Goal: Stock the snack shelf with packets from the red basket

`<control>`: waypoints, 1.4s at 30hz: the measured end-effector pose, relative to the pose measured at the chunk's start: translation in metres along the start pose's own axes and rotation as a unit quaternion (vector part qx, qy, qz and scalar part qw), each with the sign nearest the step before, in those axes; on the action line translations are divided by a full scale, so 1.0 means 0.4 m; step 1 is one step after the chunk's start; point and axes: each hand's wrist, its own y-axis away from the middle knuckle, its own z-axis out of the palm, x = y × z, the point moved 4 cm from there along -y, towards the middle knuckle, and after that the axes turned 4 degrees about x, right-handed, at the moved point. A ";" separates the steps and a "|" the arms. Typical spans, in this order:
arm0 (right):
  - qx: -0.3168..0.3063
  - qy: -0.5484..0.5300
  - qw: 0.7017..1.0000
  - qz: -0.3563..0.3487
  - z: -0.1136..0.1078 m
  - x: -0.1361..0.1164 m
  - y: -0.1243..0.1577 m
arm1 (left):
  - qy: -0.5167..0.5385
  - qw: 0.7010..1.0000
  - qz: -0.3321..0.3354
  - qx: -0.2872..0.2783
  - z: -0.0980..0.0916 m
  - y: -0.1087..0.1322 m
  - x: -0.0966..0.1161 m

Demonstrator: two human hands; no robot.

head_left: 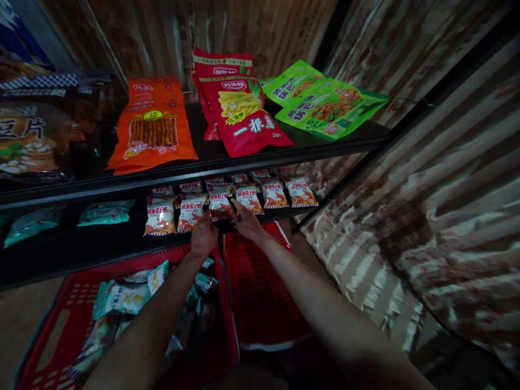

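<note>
Both my hands reach to the lower black shelf point(81, 244), where a row of small red-and-white snack packets lies. My left hand point(203, 236) and my right hand point(246, 221) hold the two sides of one small packet point(221, 206) at the shelf's front edge, fingers pinched on it. Similar packets lie beside it, one to the left point(190, 212) and one to the right point(248, 198). Below my left arm stands a red basket point(60, 319) with several teal and white snack packets point(122, 297) in it.
The upper shelf point(244, 162) carries big orange point(152, 127), red point(242, 116) and green point(331, 108) snack bags. Teal packets point(106, 212) lie at the lower shelf's left. A second red basket point(260, 292) sits under my right arm. A striped curtain point(439, 216) hangs on the right.
</note>
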 end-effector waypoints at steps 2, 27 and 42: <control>-0.011 0.007 1.000 -0.004 0.009 0.001 -0.001 | -0.031 1.000 -0.003 0.001 0.001 -0.008 0.014; -0.029 0.032 0.999 0.001 0.008 0.006 0.010 | 0.000 0.999 0.010 0.034 0.048 0.008 0.026; 0.210 0.112 0.971 0.011 -0.113 0.040 0.005 | -0.011 0.998 0.023 0.058 0.044 0.017 0.008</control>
